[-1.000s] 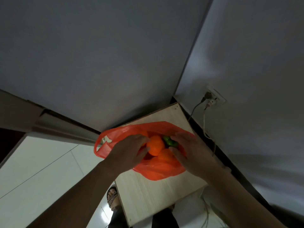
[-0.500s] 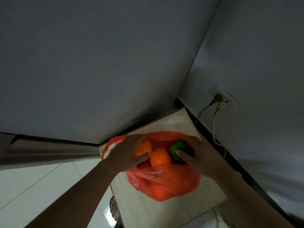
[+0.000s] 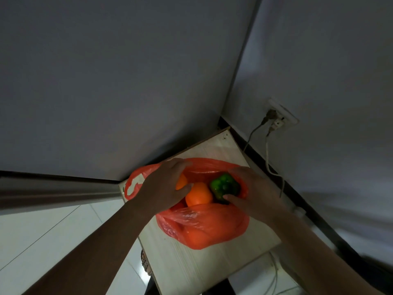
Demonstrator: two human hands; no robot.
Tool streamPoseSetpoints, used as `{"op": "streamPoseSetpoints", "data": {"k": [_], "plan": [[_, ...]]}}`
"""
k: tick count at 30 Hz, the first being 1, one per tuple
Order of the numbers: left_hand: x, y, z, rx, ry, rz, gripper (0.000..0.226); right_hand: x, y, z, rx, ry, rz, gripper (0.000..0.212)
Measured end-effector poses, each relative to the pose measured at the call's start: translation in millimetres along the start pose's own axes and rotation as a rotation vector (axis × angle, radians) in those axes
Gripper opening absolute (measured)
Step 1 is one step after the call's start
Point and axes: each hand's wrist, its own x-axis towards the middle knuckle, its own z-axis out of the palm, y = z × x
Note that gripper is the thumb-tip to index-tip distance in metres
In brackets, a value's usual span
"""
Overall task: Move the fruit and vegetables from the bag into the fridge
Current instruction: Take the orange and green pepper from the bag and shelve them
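Observation:
An orange plastic bag [image 3: 204,228] lies open on a small light wooden table [image 3: 191,271]. Inside it I see a green bell pepper [image 3: 224,186], an orange fruit [image 3: 198,194] in the middle and a second orange fruit [image 3: 180,181] at the left. My left hand [image 3: 164,188] is curled around the left orange fruit at the bag's mouth. My right hand [image 3: 255,194] wraps the green pepper from the right, thumb under it. Something red shows deeper in the bag, mostly hidden.
A grey fridge side [image 3: 106,92] rises behind the table, with a grey wall [image 3: 329,71] to the right. A wall socket [image 3: 280,116] with plugs and hanging cables [image 3: 270,165] sits at the right. White floor tiles [image 3: 42,241] lie at the left.
The view has shifted, so the bag sits further right and lower. My right hand has closed around the green pepper and my left hand has taken hold of the left orange fruit.

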Motion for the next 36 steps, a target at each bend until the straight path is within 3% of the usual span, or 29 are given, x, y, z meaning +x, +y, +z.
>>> {"op": "streamPoseSetpoints", "data": {"k": [12, 16, 20, 24, 29, 36], "plan": [[-60.7, 19.4, 45.6, -0.110, -0.116, -0.010, 0.057, -48.9, 9.0, 27.6, 0.168, 0.025, 0.042, 0.080], [-72.4, 14.6, 52.8, -0.119, -0.125, -0.036, 0.064, -53.5, 10.5, 32.9, 0.246, 0.061, 0.052, 0.076], [-52.4, 15.4, 45.3, -0.100, -0.075, -0.033, 0.062, -39.3, 10.3, 19.0, 0.162, 0.056, 0.027, 0.063], [-28.6, 16.0, 36.1, -0.073, -0.056, 0.007, 0.056, -27.3, 15.9, 7.7, 0.015, -0.018, -0.012, 0.065], [-12.0, 11.7, 39.7, -0.022, -0.204, 0.052, 0.064, -18.7, 23.2, 14.3, -0.045, -0.125, -0.022, 0.069], [-2.9, 11.2, 49.2, 0.200, -0.315, 0.110, 0.077, -11.4, 28.6, 28.1, -0.105, -0.102, 0.032, 0.080]]}}
